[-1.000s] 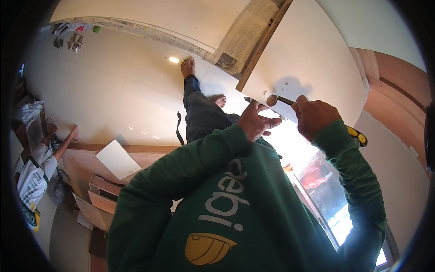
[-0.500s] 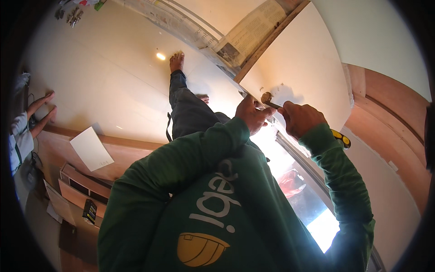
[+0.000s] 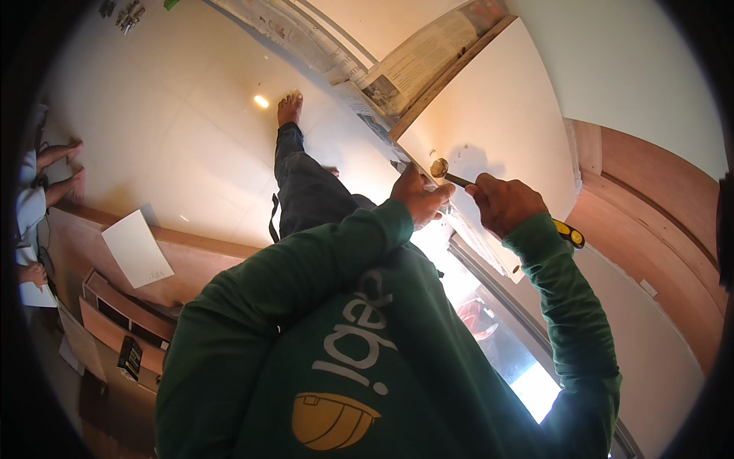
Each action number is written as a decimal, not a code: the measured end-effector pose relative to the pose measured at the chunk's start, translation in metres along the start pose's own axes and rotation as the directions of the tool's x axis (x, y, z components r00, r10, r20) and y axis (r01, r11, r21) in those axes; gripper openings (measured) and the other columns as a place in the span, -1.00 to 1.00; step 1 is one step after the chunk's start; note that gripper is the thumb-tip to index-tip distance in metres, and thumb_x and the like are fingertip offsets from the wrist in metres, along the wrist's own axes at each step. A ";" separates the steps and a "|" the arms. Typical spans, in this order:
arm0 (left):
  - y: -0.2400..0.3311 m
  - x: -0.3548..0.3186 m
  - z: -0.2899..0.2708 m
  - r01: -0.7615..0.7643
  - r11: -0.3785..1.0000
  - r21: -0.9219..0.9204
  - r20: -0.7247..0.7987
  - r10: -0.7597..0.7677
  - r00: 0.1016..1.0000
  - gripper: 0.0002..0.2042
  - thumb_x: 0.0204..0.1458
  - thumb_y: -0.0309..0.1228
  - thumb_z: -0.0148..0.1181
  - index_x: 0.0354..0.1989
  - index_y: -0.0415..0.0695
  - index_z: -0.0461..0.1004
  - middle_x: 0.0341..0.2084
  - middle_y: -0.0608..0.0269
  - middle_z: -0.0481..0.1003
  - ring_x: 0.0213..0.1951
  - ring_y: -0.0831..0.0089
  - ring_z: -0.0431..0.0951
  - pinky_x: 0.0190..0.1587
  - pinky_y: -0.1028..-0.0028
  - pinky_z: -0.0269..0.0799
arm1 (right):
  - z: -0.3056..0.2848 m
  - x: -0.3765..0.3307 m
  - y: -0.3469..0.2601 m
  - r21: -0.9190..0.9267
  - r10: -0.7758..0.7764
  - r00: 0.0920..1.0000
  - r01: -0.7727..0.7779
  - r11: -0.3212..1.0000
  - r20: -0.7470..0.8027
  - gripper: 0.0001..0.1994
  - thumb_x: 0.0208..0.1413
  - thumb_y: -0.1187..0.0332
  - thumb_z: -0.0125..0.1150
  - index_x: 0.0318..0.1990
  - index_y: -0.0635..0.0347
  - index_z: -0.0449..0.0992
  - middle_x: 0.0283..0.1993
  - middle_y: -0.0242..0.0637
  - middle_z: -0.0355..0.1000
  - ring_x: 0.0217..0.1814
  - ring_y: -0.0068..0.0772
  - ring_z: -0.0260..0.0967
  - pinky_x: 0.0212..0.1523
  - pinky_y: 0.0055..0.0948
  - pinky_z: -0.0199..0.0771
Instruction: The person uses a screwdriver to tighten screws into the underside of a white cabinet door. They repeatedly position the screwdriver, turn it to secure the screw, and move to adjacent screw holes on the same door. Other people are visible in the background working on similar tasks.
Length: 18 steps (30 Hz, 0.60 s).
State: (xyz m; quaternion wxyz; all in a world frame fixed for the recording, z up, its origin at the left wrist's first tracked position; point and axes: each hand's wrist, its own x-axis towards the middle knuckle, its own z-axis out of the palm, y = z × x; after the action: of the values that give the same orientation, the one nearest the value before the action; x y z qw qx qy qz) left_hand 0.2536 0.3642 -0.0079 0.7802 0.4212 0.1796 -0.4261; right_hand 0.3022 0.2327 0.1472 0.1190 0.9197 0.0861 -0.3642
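Observation:
My right hand (image 3: 505, 203) is wrapped around a hammer (image 3: 458, 179). Its dark shaft and round, worn head point to the left, and the yellow and black end of its handle shows beyond my wrist. The head is over a white panel (image 3: 527, 99), close to the panel's near edge; whether they touch, I cannot tell. Beside that edge, just below the hammer head, is my left hand (image 3: 420, 197) with its fingers bent and drawn together. What those fingers grip is hidden.
Newspaper (image 3: 417, 57) lies along the panel's brown edge (image 3: 451, 76). To the right are reddish-brown wooden boards (image 3: 650, 191). A loose white board (image 3: 138, 249) rests at left by wooden drawers (image 3: 126, 314). Another person's legs (image 3: 65, 172) are at far left. Small metal pieces (image 3: 130, 17) lie on the floor.
The whole view has shifted slightly left. The hammer head sits a little farther from my left fingers' tips, and both hands keep their grip. The other person's hand has come into view at far left.

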 end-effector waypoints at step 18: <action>-0.004 0.000 0.004 -0.030 0.996 -0.081 -0.033 0.028 0.999 -0.56 0.15 -0.43 0.34 0.12 -0.21 0.27 -0.16 0.06 0.55 -0.41 0.44 0.56 -0.42 0.38 0.55 | -0.003 0.021 -0.012 -0.259 -0.085 0.996 0.077 0.963 -0.021 -0.72 0.38 0.09 0.12 -0.22 0.09 0.57 -0.42 -0.12 0.61 -0.37 0.03 0.61 -0.29 -0.05 0.61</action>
State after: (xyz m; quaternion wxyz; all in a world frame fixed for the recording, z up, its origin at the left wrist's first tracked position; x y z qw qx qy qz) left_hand 0.2499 0.3598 -0.0073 0.7999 0.3982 0.2029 -0.4004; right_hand 0.3167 0.2469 0.1331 0.2213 0.8977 0.1723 -0.3397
